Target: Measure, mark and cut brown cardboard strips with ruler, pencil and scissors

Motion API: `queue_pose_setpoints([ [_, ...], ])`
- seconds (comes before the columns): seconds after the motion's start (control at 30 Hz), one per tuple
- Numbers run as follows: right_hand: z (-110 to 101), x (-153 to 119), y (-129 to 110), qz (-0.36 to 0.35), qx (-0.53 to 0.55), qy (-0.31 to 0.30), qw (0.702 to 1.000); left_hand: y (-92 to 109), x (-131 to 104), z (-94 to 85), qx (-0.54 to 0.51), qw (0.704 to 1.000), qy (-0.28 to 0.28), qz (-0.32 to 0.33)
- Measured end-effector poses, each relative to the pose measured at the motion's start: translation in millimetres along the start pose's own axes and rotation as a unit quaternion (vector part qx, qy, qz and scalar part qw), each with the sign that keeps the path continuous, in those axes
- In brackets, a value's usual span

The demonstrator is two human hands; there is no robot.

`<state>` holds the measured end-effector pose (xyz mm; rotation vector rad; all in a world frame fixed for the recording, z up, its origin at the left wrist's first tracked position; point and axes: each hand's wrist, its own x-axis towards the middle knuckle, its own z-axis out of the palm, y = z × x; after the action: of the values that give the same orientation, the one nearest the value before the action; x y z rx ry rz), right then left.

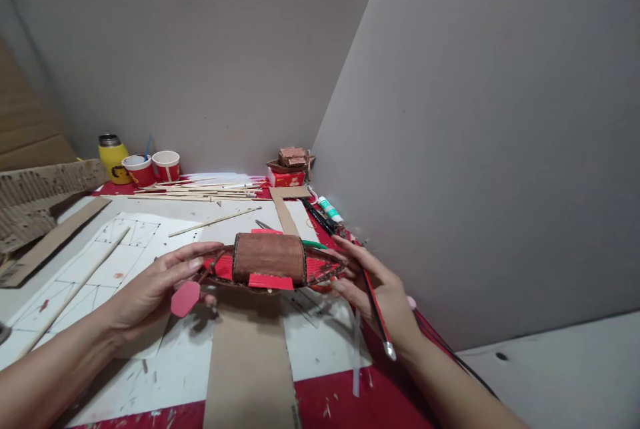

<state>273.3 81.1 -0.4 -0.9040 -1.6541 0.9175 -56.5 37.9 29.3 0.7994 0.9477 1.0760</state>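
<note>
A small cardboard model boat point(270, 259), with a curved brown roof and a red inside, is held level above the table between both hands. My left hand point(157, 279) is closed on its left end, thumb on top. From that end sticks out a brown stick with a pink paddle-shaped piece point(185, 299). My right hand point(385, 289) grips the boat's right tip between thumb and fingers. Across that same hand lies a red and black pencil point(376, 305), its silvery end pointing down towards the wrist. Red flaps show along both sides of the roof.
Thin wooden sticks point(200, 192) are heaped at the back. Behind them stand a yellow bottle point(114, 162) and two paper cups point(167, 165). Another cardboard boat point(293, 161) rests on a red box point(286, 179) near the wall. A paper with line drawings point(135, 235) lies left.
</note>
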Motion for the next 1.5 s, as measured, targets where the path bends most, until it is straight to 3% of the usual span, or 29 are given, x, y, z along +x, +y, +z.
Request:
queue_pose_setpoints([
  [0.43, 1.5, 2.9, -11.1, -0.004, -0.047, -0.039, 0.998, -5.5, -2.2, -1.6, -0.011, 0.999, -0.048, -0.001],
  [0.7, 4.1, 4.4, -8.2, 0.026, 0.0, -0.048, 0.999, -6.1, -2.6, 0.5, -0.023, 0.998, -0.066, -0.002],
  [1.1, 3.9, -2.1, -6.3, -0.108, -0.055, -0.011, 0.993, -9.3, 2.0, -5.4, -0.04, 0.997, -0.072, -0.01],
  [1.2, 3.2, -2.8, -3.8, -0.129, -0.055, 0.01, 0.99, -9.0, 4.2, -9.0, -0.045, 0.997, -0.055, -0.009],
  [1.37, 1.1, -0.1, 0.8, -0.15, -0.064, 0.063, 0.985, -9.7, 15.6, -24.7, -0.047, 0.998, 0.038, 0.011],
  [1.5, -1.2, 1.7, 5.7, -0.144, -0.048, 0.079, 0.985, -9.1, 21.6, -29.8, -0.023, 0.998, 0.06, 0.02],
])
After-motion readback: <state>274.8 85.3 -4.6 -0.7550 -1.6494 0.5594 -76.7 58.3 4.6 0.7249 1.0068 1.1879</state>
